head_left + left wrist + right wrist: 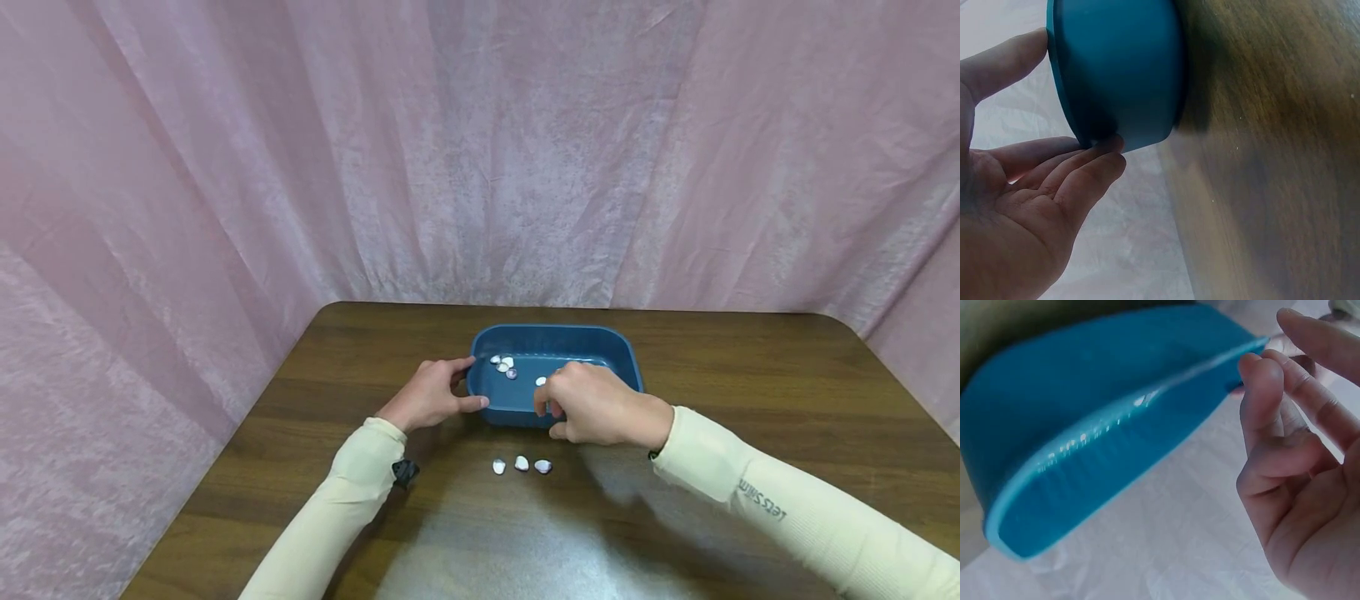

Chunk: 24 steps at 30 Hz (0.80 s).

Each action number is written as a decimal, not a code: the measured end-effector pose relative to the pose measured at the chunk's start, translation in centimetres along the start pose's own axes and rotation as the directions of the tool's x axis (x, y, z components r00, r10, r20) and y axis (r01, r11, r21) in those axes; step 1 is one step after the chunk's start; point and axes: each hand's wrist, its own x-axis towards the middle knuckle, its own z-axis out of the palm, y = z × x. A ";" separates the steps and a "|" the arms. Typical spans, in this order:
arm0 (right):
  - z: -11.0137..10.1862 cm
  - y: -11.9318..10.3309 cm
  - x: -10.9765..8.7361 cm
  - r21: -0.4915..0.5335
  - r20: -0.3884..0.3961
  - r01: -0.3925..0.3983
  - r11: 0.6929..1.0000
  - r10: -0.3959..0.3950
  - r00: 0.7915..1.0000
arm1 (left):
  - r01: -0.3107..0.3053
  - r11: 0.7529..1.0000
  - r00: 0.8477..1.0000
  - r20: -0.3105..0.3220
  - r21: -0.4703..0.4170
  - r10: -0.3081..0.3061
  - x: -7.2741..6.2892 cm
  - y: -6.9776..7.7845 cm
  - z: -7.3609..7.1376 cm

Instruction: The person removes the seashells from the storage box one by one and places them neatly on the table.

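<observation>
We cannot tell if the right hand [592,405] pinches anything; the spread left hand [429,395], pushing, may slide the tub [551,340].

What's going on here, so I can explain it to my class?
A person's left hand touches the left end of a blue tub, while their right hand is over its near rim, fingers bent; whether it holds anything can't be seen. A small cluster of shell-like pieces lies toward the tub's left, and another piece by the right hand. Three more sit in a row on the table.
</observation>
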 end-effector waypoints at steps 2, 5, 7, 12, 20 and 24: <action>-0.5 0.4 0.4 0.015 0.014 -0.010 1.000 0.009 1.000 | 0.000 1.000 1.000 0.001 0.000 0.000 0.0 0.0 0.0; -1.3 1.1 1.0 0.028 0.045 -0.030 0.999 0.029 0.999 | -0.001 1.000 1.000 0.003 0.001 0.001 0.0 0.0 0.0; -1.8 1.6 1.6 0.042 0.066 -0.050 0.998 0.047 0.997 | 0.003 1.000 1.000 0.005 -0.001 -0.003 0.0 0.0 0.0; -2.7 3.3 3.0 0.078 0.108 -0.109 0.991 0.100 0.989 | 0.013 1.000 1.000 0.009 -0.011 -0.013 0.0 0.1 0.0; -2.2 6.1 5.1 0.127 0.200 -0.158 0.979 0.131 0.971 | 0.013 1.000 1.000 0.005 -0.009 -0.013 0.0 -0.1 0.0; -1.4 7.1 6.1 0.120 0.253 -0.185 0.975 0.150 0.956 | 0.010 1.000 1.000 0.006 -0.009 -0.010 0.1 0.0 0.0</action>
